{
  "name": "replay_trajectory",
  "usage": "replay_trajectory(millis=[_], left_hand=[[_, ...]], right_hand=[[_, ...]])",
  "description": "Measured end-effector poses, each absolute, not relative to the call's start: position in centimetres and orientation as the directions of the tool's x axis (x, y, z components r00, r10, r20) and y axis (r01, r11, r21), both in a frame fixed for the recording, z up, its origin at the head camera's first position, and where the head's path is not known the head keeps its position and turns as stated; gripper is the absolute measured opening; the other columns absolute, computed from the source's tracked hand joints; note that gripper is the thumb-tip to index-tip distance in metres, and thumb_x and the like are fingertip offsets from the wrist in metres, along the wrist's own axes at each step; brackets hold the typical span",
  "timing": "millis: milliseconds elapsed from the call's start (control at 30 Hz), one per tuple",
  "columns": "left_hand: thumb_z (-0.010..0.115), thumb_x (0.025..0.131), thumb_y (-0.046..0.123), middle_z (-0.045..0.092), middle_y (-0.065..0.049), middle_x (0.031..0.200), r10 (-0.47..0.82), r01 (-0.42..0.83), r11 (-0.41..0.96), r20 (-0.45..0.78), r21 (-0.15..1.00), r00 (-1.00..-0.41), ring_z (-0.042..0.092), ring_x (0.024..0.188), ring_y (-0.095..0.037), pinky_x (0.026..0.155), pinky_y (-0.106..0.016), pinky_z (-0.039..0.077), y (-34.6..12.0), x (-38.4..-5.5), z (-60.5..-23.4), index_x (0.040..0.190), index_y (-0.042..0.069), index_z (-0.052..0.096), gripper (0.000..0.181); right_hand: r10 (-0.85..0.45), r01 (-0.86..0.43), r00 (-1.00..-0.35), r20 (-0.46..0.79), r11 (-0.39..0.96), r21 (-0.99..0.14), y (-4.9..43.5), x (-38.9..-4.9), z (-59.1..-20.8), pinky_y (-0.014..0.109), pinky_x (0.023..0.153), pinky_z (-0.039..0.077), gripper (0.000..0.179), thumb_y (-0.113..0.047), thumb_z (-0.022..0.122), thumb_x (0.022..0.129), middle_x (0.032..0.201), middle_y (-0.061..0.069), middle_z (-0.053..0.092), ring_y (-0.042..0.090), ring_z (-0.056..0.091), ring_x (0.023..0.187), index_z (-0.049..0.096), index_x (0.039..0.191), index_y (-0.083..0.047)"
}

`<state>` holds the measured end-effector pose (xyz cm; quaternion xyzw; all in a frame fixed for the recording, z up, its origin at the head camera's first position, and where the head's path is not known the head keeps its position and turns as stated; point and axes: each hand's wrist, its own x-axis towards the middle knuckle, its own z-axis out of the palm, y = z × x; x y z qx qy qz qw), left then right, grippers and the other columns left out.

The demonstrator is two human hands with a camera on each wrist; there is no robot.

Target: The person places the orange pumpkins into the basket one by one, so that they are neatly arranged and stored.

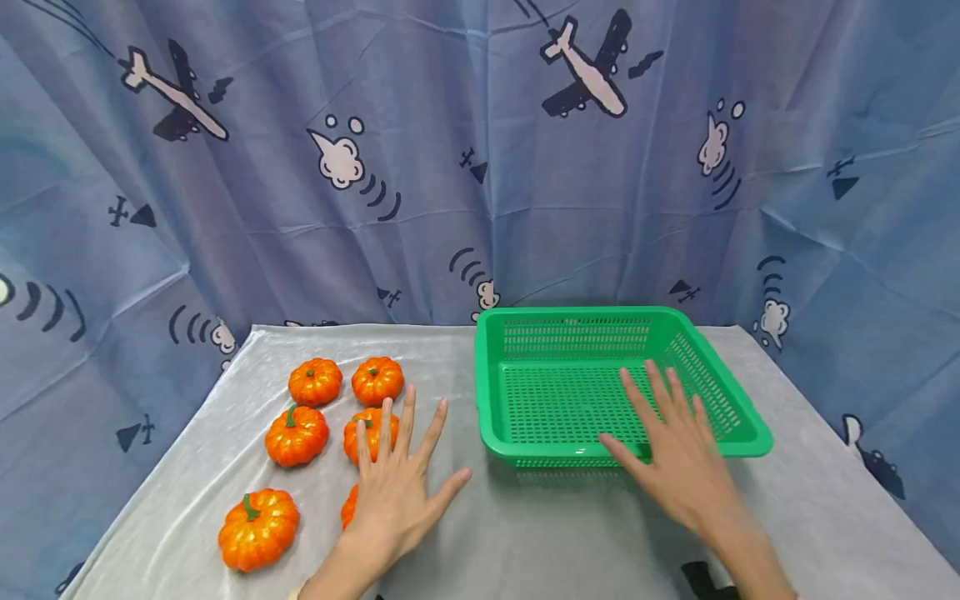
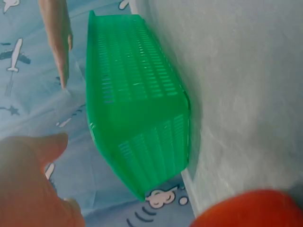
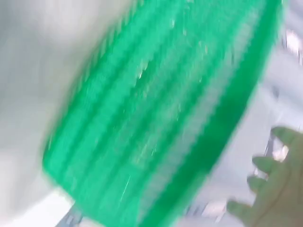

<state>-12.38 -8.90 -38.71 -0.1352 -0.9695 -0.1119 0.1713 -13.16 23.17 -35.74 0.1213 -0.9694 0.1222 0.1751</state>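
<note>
Orange pumpkins (image 1: 258,530): on table (image 1: 555,537), left side
Green perforated basket (image 1: 555,450): right of pumpkins
Left hand (image 1: 397,490): released, fingers spread, near pumpkins
Right hand (image 1: 681,468): released, fingers spread, above basket's near rim

pumpkins (image 1: 297,436) left, basket (image 1: 555,450) right, bare cloth (image 1: 447,358) between

One pumpkin (image 1: 348,507) mostly hidden behind the left grip (image 1: 397,493), green basket (image 3: 142,113) blurred and cropped in right-wrist view.
</note>
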Motion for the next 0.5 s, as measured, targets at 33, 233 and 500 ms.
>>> replay_trajectory(millis=[33, 233, 500], left_hand=[[0.039, 0.08, 0.069, -0.01, -0.002, 0.15, 0.232, 0.308, 0.935, 0.355, 0.176, -0.906, -0.007, 0.135, -0.029, 0.102, -0.06, 0.002, -9.1, -12.3, -38.6, 0.143, 0.035, 0.01, 0.077], [0.037, 0.075, 0.076, -0.011, -0.002, 0.15, 0.256, 0.311, 0.932, 0.269, 0.188, -0.929, -0.006, 0.135, -0.03, 0.102, -0.057, -0.008, -11.7, -11.0, -38.2, 0.143, 0.037, 0.007, 0.084], [0.046, 0.07, 0.075, -0.011, -0.007, 0.15, 0.234, 0.261, 0.948, 0.16, 0.179, -0.959, -0.017, 0.134, -0.028, 0.095, -0.054, -0.024, -15.8, -8.8, -39.7, 0.144, 0.031, 0.014, 0.092]], right_hand=[[-0.189, -0.282, -0.918, 0.348, 0.929, -0.238, 24.5, -13.3, -35.2, 0.056, 0.103, -0.007, 0.077, -0.05, 0.052, 0.085, 0.15, 0.003, -0.007, 0.024, -0.015, 0.134, 0.008, 0.145, -0.027], [-0.229, -0.312, -0.945, 0.231, 0.842, -0.44, 33.8, -15.3, -34.2, 0.07, 0.09, -0.011, 0.079, -0.031, 0.064, 0.082, 0.149, 0.005, -0.01, 0.024, -0.022, 0.132, 0.016, 0.144, -0.026], [-0.29, -0.275, -0.955, 0.058, 0.799, -0.534, 38.8, -17.1, -37.1, 0.073, 0.083, 0.014, 0.073, -0.024, 0.064, 0.083, 0.149, 0.015, 0.0, 0.044, -0.005, 0.131, 0.023, 0.143, -0.018]])
